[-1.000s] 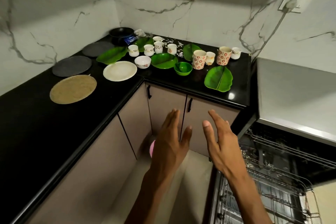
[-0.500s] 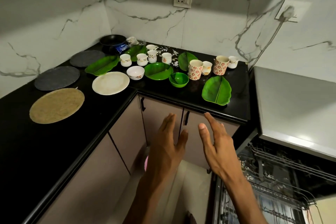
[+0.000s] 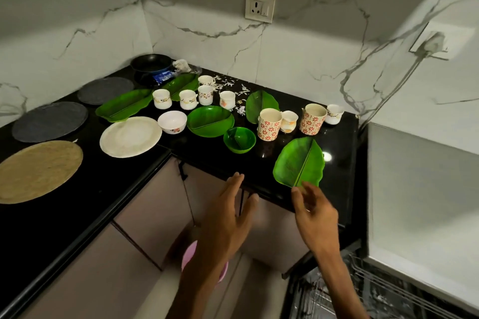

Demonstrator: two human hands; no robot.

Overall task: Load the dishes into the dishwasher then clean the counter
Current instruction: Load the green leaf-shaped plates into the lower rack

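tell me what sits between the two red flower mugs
A small white cup with orange marks stands between the left mug and the right mug, seen in the head view.

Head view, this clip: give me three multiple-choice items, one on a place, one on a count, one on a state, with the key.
1. Where does the small round green bowl stand?
A. in front of the left red-flowered white mug
B. inside the dishwasher rack
C. on the round tan woven mat

2. How many dark grey round mats lie on the black counter?
A. one
B. two
C. four

3. What is the right hand doing?
A. gripping a mug
B. open, fingers at the near tip of the green leaf-shaped plate, no grip closed
C. resting flat on the rack

Key: 1 A, the bowl stands on the counter just ahead and left of that mug. 2 B, one mat and another behind it. 3 B, the fingers are spread and loosely bent at the plate's edge, holding nothing.
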